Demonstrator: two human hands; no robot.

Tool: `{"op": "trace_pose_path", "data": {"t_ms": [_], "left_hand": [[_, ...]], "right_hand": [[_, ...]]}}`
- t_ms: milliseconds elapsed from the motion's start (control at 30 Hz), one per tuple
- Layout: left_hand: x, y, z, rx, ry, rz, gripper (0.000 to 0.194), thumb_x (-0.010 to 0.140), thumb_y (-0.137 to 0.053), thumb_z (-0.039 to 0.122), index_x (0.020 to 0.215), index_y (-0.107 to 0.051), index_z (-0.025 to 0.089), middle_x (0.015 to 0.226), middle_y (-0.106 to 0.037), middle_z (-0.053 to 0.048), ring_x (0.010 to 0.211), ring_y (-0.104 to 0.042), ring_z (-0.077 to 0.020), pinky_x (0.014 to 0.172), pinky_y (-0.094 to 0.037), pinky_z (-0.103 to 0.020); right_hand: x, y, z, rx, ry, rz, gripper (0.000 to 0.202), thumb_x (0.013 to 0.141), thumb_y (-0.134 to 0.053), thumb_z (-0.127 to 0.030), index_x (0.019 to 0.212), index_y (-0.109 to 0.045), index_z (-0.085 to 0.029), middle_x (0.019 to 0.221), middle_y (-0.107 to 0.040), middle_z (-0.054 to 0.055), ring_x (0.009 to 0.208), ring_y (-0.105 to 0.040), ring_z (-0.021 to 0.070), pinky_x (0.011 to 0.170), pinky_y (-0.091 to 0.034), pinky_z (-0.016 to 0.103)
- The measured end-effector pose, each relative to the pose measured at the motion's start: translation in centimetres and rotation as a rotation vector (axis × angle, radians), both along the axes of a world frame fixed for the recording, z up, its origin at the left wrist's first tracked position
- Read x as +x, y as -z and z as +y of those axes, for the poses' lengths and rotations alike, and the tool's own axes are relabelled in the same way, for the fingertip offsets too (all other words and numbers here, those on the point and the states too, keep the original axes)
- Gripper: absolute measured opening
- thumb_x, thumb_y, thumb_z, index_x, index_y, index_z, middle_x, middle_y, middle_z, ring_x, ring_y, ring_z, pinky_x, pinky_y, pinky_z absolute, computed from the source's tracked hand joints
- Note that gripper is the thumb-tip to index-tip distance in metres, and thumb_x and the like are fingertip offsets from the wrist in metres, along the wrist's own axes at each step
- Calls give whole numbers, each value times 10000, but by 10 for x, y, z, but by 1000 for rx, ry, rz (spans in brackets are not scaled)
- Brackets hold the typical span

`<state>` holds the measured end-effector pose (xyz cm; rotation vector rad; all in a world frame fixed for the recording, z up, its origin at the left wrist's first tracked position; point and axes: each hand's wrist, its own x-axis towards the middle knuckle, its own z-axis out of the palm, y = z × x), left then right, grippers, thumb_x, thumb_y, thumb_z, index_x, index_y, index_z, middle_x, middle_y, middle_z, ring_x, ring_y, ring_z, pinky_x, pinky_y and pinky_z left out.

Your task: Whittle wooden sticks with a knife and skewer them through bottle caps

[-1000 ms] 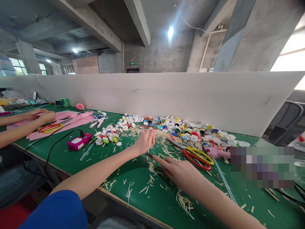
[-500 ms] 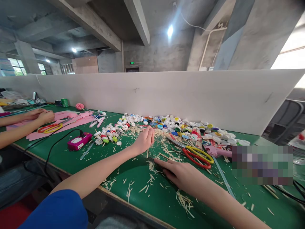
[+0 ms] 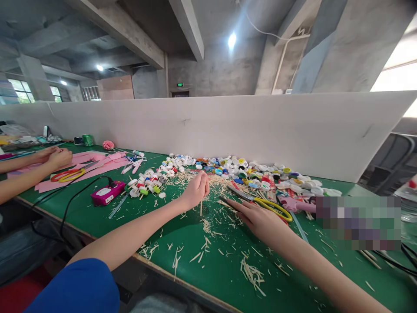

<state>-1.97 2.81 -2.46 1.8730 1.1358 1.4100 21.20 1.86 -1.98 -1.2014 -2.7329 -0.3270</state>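
My left hand [image 3: 196, 191] is closed at the fingertips, pinching a thin, pale wooden stick [image 3: 201, 208] by its upper part. The stick points down, nearly upright, its lower end left free beneath my fingers; gripping it high like this seems to keep that end exposed and within reach of my other hand.

My right hand [image 3: 260, 221] reaches forward with its fingers stretched out, low over the green tabletop [image 3: 182, 243]. A dark, narrow edge shows along those fingers, but I can't tell whether they grip something or what it is. Loose pale slivers lie by the fingertips, and the long-bladed scissors with yellow and red handles [image 3: 257, 200] lie just beyond, partly hidden by my hand. Their handles point towards my right side, which probably makes them easy to pick up.

Curled pale wood shavings [image 3: 252, 274] lie scattered across the surface in front of me, some bunched near the right forearm. The heap of white and coloured plastic caps [image 3: 234, 167] sits further back against the white upright panel [image 3: 208, 126], which likely stops it from spreading. Nearer my left side, small red, white and green pieces [image 3: 145, 187] form their own cluster, beside a magenta box with a black cable [image 3: 108, 193]. Beyond that, a co-worker's hands [image 3: 60, 157] are together over cut pink sheets [image 3: 45, 186].
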Motion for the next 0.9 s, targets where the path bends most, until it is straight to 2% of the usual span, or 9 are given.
{"op": "trace_pose_path", "data": {"t_ms": [167,300,400,500,567,667,733,800,900], "left_hand": [[-1,0,-1,-3,-4,1,475,949,-175,554,730,-397,196,532,-462,43,482,-409,-72,569,-393,-235],[-1,0,-1,6,0,0,477,948,-172,555,722,-391,197,524,-457,44,479,-408,-73,569,-392,-235],[-1,0,-1,9,-1,1,475,946,-171,559,724,-386,198,526,-453,46,476,-405,-72,565,-388,-234],[-1,0,0,13,-6,7,478,947,-167,556,720,-386,198,527,-452,44,484,-409,-74,572,-388,-235],[-1,0,0,19,-5,3,471,947,-169,555,722,-382,200,520,-446,47,484,-407,-77,570,-388,-235],[0,-1,-1,18,-1,-3,458,949,-170,548,730,-375,202,510,-438,51,479,-400,-78,563,-386,-234],[0,-1,-1,12,-6,0,459,951,-167,545,734,-379,200,509,-440,51,478,-401,-77,564,-386,-234],[0,0,-1,9,-10,4,465,952,-162,544,737,-388,198,508,-445,50,474,-399,-76,563,-385,-233],[0,-1,-2,18,-8,6,471,952,-163,545,731,-390,197,507,-446,49,469,-395,-73,567,-387,-233]], "right_hand": [[0,-3,-4,45,-14,10,504,931,-281,-260,1419,-404,-292,1008,-680,91,748,-654,207,543,-448,297],[-4,-11,-22,-138,-156,44,512,873,-388,-229,1360,-469,-366,965,-705,25,732,-645,164,580,-447,273],[-7,-14,-32,-223,-234,88,503,876,-386,-219,1342,-484,-381,972,-702,2,688,-620,129,572,-437,253],[-11,-10,-32,-152,-304,124,497,910,-342,-218,1377,-448,-352,1021,-679,39,722,-609,127,583,-429,251],[-14,-3,-28,-71,-333,98,498,934,-304,-216,1411,-405,-318,984,-657,61,668,-580,118,549,-398,246],[-18,7,-23,51,-341,19,516,935,-288,-189,1437,-363,-279,911,-615,55,495,-441,79,446,-266,246],[-20,10,-22,102,-327,-9,519,929,-300,-180,1434,-366,-276,896,-600,46,447,-359,65,427,-194,260],[-22,10,-23,86,-318,-3,511,936,-299,-188,1435,-363,-278,888,-600,40,440,-342,60,430,-185,261],[-23,8,-25,-3,-313,29,497,946,-300,-210,1434,-360,-287,870,-616,33,489,-432,72,450,-233,247]]}}
